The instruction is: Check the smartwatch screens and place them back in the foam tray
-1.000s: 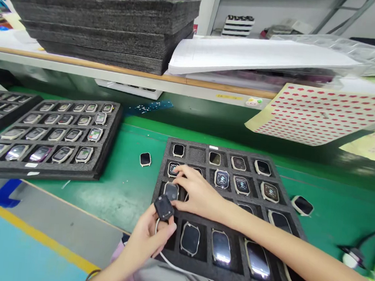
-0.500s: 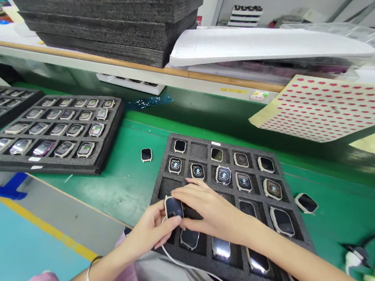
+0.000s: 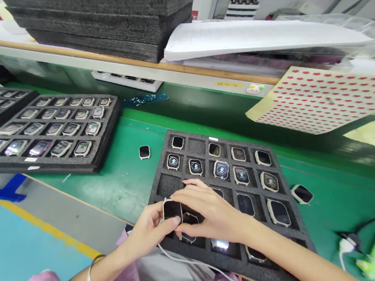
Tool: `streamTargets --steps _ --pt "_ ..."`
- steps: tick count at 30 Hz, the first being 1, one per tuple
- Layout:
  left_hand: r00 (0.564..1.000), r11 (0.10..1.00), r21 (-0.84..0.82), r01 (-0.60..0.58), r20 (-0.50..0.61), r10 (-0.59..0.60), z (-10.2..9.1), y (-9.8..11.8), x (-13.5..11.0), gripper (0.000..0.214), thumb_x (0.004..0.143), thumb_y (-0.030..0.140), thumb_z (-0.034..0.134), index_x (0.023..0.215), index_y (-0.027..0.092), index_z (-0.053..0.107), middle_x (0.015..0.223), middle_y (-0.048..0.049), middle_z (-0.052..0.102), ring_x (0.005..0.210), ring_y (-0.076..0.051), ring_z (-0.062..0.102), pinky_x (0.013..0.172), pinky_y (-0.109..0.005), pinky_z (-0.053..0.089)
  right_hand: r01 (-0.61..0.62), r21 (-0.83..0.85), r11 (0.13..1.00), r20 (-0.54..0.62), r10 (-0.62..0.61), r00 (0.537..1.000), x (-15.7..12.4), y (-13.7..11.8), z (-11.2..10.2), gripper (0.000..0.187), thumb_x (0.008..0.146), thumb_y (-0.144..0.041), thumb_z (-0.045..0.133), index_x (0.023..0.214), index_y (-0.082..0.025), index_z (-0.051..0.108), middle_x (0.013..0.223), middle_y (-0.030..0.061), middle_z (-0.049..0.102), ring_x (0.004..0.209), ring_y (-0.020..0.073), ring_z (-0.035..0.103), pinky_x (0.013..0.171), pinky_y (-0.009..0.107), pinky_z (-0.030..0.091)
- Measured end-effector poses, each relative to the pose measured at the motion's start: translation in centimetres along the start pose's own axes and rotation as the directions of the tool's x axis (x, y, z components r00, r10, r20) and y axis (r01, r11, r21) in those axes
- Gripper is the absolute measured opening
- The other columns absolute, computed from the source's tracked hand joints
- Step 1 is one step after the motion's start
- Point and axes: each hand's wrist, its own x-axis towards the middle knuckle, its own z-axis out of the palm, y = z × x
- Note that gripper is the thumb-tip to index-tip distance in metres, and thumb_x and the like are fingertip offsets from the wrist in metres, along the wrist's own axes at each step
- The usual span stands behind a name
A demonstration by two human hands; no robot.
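While the left hand (image 3: 151,231) rises from below the near edge of the black foam tray (image 3: 159,168), its thumb and forefinger pinch a small rounded-square smartwatch body with a dark screen and pale casing (image 3: 172,209), screen tilted up toward the camera, probably so the face can be read. The smartwatch body sits just above the tray's near-left pockets, not seated in any of them.

The right hand (image 3: 212,212) arches over the same corner, fingers bent and close together, tips touching the right edge of the smartwatch body. Whether they grip it or something dark under it cannot be told.

A thin white cable (image 3: 193,264) runs from under the hands along the tray's near edge, likely tied to what they hold. Each pocket keeps one watch apart from the next, and several screens in the second row are lit. One pocket beside the hands is bare.

Two loose watches (image 3: 144,151) lie on the green mat (image 3: 121,187), one on either side of the tray. A second filled foam tray (image 3: 107,138) lies to the left.
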Motion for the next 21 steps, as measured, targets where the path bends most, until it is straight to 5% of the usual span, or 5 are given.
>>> streamTargets --steps 9,16,21 --pt "0.999 0.992 0.122 -0.028 -0.042 0.033 0.03 -0.05 0.21 0.026 0.077 0.035 0.068 0.088 0.011 0.067 0.08 -0.0049 0.063 0.075 -0.017 0.053 0.069 -0.026 0.043 -0.008 -0.035 0.999 -0.027 0.007 1.0 -0.67 -0.36 0.3 0.031 0.089 -0.025 0.057 0.117 -0.013 0.053 0.106 0.0115 0.067 0.098 0.0206 0.061 0.101 0.046 0.036" --pt "0.998 0.994 0.094 0.057 -0.032 -0.054 0.41 -0.14 0.29 0.029 0.069 0.026 0.077 0.091 0.013 0.064 0.077 -0.0016 0.062 0.069 -0.014 0.052 0.063 -0.023 0.041 -0.13 -0.007 0.992 0.062 0.13 0.99 -0.67 -0.45 -0.45 0.037 0.083 -0.025 0.066 0.116 -0.014 0.055 0.105 0.0092 0.067 0.094 0.0212 0.062 0.101 0.044 0.036" --pt "0.999 0.984 0.176 0.032 -0.012 -0.03 0.53 0.29 0.05 0.016 0.081 0.027 0.065 0.08 0.012 0.06 0.069 -0.003 0.063 0.066 -0.014 0.054 0.065 -0.025 0.042 -0.052 -0.099 0.994 0.128 0.064 0.99 -0.45 -0.78 -0.58 0.031 0.09 -0.025 0.058 0.117 -0.009 0.055 0.11 0.0138 0.065 0.103 0.024 0.059 0.1 0.044 0.038"
